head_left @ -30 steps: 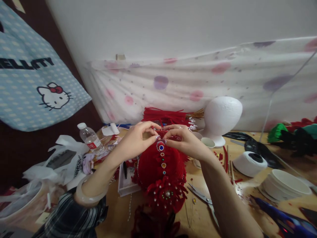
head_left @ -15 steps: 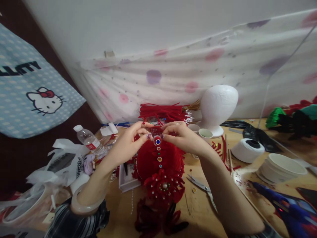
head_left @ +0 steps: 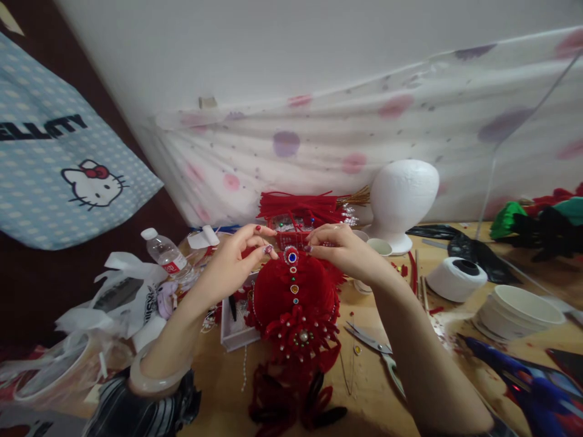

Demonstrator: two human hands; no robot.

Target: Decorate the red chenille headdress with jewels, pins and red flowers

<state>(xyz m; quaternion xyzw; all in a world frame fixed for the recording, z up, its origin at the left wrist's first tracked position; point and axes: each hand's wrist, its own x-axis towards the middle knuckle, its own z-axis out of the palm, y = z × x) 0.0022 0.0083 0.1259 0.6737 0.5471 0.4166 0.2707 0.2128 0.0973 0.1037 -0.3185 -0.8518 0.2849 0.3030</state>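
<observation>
A round red velvet headpiece [head_left: 273,294] stands on the table, with a column of gems down its middle and a red beaded flower [head_left: 302,335] at its front. At its top is a blue gem [head_left: 292,258] ringed with small stones. My left hand [head_left: 246,252] is just left of that gem, thumb and forefinger apart, with no object visible between them. My right hand [head_left: 332,246] is at the gem's right side, its thumb tip by the headpiece's top edge; its fingers are bent, and whether they pinch anything is too small to tell.
Behind the headpiece lie red stems [head_left: 296,205]. A white foam head [head_left: 404,200] stands back right. Scissors [head_left: 371,341], a thread cone [head_left: 456,279], paper cups [head_left: 519,309] and a blue glue gun [head_left: 523,382] lie right. A bottle [head_left: 166,254] and plastic bags stand left.
My left hand has drawn back slightly left from the top gem, its fingertips now further from it. My right hand has shifted slightly right. The whole view has moved a little.
</observation>
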